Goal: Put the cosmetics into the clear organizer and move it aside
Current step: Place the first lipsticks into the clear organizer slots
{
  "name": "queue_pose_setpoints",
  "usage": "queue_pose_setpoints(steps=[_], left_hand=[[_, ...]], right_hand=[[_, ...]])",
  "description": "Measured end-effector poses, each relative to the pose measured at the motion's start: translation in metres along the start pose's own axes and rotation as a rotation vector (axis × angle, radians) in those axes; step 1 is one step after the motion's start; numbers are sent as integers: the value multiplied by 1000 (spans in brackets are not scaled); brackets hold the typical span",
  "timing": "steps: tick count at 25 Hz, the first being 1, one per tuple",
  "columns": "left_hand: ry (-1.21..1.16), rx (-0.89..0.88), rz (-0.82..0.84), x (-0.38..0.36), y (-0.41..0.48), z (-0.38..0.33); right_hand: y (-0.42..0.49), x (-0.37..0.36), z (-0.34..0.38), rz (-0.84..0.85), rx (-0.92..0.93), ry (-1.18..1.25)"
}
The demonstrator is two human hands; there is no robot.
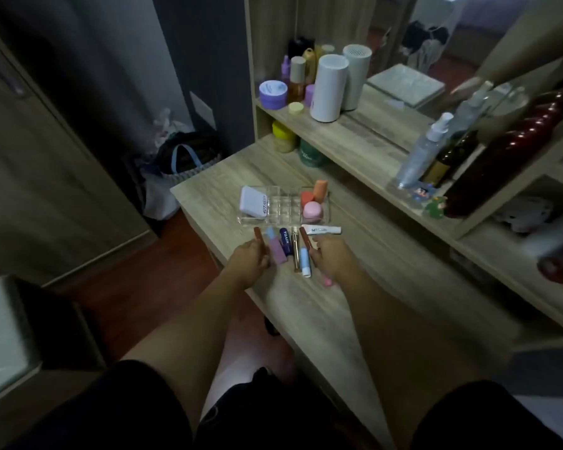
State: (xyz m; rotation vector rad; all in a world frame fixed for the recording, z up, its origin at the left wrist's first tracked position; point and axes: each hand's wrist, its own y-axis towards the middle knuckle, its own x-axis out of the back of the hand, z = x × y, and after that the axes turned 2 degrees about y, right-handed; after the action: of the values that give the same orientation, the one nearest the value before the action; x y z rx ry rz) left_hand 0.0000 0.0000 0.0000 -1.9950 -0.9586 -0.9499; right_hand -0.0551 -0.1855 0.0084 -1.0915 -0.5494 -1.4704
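Note:
The clear organizer (pixel 285 207) sits on the wooden desk, holding a white compact (pixel 254 202) on its left and orange sponges (pixel 316 191) plus a pink jar (pixel 312 211) on its right. In front of it lie several small cosmetics in a row: a brown lipstick (pixel 258 233), a lilac tube (pixel 277 250), a blue Nivea stick (pixel 285 241), a gold tube (pixel 295 251), a light blue stick (pixel 305 261), another brown lipstick (pixel 306 238) and a white tube (pixel 322 229). My left hand (pixel 251 259) closes on the left brown lipstick. My right hand (pixel 333 254) closes on the right brown lipstick, with a pink item (pixel 326 280) below it.
A shelf (pixel 348 125) behind the desk carries jars, a white cylinder (pixel 327 87) and bottles. Tall bottles (pixel 423 151) and a dark red one (pixel 501 154) stand at the right. A mirror leans behind. A bag (pixel 186 160) sits on the floor left of the desk.

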Motion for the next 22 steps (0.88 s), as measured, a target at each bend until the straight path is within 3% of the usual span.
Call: queue_pose_setpoints(steps=[4, 10, 17, 20, 22], left_hand=[[-57, 121, -65, -4, 31, 12], [-223, 395, -92, -7, 72, 23], [-259, 445, -57, -9, 87, 20], [-321, 436, -83, -2, 83, 19], [-458, 396, -144, 9, 82, 17]], right_hand=[[35, -2, -6, 50, -149, -21], [57, -9, -6, -3, -146, -52], [69, -12, 1, 60, -91, -100], [68, -7, 3, 18, -114, 72], [71, 6, 5, -6, -131, 338]])
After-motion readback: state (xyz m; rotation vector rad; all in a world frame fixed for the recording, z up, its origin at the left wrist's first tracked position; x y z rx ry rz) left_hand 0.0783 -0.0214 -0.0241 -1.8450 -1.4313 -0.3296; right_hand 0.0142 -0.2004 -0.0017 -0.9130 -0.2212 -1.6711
